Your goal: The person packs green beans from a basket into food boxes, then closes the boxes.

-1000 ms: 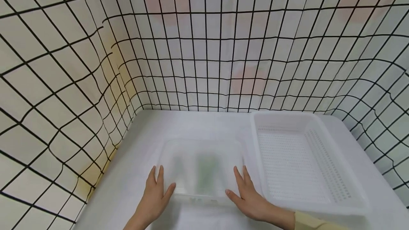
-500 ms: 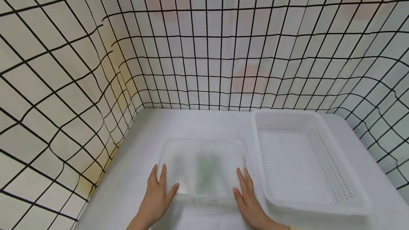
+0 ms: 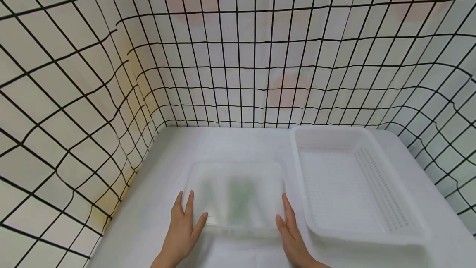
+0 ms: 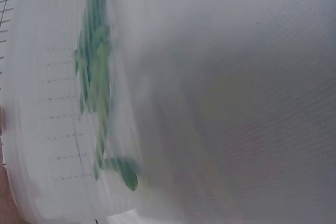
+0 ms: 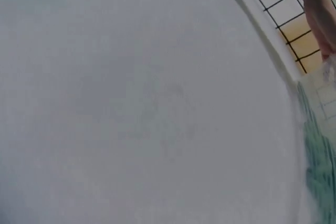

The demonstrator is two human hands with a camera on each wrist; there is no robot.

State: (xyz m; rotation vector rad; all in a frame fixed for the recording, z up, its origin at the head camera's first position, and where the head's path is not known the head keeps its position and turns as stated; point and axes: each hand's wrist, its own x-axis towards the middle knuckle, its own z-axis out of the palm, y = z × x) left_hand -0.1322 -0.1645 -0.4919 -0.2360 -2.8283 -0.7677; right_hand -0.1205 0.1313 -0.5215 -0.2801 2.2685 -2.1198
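Note:
A lidded, translucent plastic box [image 3: 217, 195] lies flat in front of me in the head view. Blurred green contents show through its lid. Seen from the side in the left wrist view, those contents are green and leafy [image 4: 97, 72]. My left hand [image 3: 179, 230] is at the box's front left corner, fingers straight and spread, thumb at the front edge. At the front right corner my right hand [image 3: 293, 235] lies along the side, fingers extended and thumb beside the rim. In the right wrist view my left hand [image 5: 317, 11] appears beyond the box.
To the right of the box stands a white perforated plastic basket [image 3: 342, 193]. White cloth [image 3: 230, 142] covers the surface under both. Black wire mesh [image 3: 256, 55] rises along the back and both sides, with pale sheeting behind it.
My right hand has shifted right and turned more upright, from the box's front right corner to along its right side. Its sleeve has left the head view. The left hand has barely moved.

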